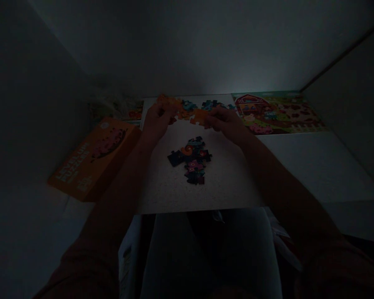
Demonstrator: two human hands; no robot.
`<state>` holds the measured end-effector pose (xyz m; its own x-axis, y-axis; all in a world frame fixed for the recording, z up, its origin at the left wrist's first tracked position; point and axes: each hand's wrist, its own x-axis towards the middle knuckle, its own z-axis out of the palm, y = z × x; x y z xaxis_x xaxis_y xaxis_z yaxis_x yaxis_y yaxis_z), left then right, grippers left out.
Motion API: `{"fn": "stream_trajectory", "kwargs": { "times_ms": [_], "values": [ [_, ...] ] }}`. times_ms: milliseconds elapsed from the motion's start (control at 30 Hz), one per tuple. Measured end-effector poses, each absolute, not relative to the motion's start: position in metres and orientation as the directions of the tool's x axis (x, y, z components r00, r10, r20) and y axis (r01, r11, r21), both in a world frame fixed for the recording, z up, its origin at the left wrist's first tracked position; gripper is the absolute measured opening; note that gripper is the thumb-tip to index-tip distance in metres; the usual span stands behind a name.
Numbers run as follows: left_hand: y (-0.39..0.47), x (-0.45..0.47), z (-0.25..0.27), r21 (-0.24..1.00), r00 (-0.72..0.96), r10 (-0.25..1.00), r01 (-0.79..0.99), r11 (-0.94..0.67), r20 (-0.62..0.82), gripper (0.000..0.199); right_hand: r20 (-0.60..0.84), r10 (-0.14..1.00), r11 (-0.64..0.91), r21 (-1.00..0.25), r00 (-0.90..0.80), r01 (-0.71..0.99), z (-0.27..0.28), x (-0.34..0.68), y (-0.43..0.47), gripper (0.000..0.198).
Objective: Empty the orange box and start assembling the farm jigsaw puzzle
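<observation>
The view is dark. My right hand (226, 122) pinches an orange puzzle piece (198, 118) by its right side, over the far part of the table. My left hand (156, 120) is closed at the fingertips on another orange puzzle piece (183, 113), a short gap from the first; its edges blend with orange pieces behind. Nearer to me lies a loose heap of dark, coloured puzzle pieces (193, 160), some overlapping. Beyond my hands are orange pieces (168, 101) and a group of teal and dark pieces (213, 104).
An orange puzzle box (96, 158) stands tilted at the left, beside my left forearm. Finished-looking farm picture (274, 112) lies at the far right, and another picture (135, 113) at the far left, partly under clear plastic (112, 99). A wall (190, 50) closes off the back.
</observation>
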<state>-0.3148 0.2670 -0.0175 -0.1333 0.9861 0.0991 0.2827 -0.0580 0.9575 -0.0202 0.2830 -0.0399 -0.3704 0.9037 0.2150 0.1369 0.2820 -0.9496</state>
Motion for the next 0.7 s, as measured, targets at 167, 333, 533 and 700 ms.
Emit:
{"fn": "stream_trajectory", "kwargs": {
  "times_ms": [167,333,533,700],
  "values": [
    [0.271,-0.32,-0.018,0.971,-0.159,0.985,0.239,-0.021,0.061,0.026,0.22,0.902,0.273,-0.957,-0.373,0.095,-0.036,-0.021,0.279,0.064],
    [0.268,-0.312,-0.011,0.981,-0.135,0.991,0.192,0.002,0.025,0.024,0.196,0.894,0.248,-0.966,-0.403,0.08,-0.037,-0.022,0.278,0.056],
    [0.263,-0.308,-0.005,0.98,-0.142,0.99,0.194,0.037,-0.009,0.023,0.211,0.865,0.256,-0.966,-0.456,0.039,-0.039,-0.023,0.276,0.048],
    [0.259,-0.305,-0.002,0.981,-0.142,0.989,0.185,0.057,-0.031,0.029,0.239,0.854,0.279,-0.96,-0.462,0.019,-0.04,-0.022,0.277,0.042]
  ]
}}
